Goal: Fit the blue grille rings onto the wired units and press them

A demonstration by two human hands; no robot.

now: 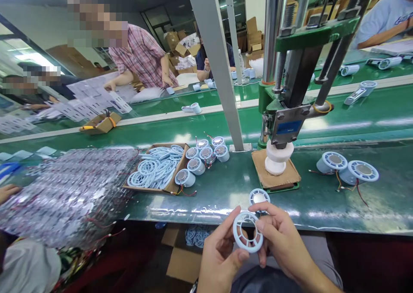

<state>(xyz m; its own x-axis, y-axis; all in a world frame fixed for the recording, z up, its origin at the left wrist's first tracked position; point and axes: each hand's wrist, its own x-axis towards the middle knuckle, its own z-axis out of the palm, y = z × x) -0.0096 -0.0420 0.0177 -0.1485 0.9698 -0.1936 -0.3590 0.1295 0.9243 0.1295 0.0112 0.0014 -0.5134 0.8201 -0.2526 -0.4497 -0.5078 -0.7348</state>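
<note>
Grille ring [248, 238], pale blue, pinched by both hands below near edge of green bench [355, 207]: left hand [219, 258] thumb on lower rim, right hand [280, 241] fingers on top and right side. Capped speaker housing [259, 197] at near edge, just above. Press [284, 125] behind. Risk: ring slips, drops to lap or floor; grip only on thin rim.
</note>
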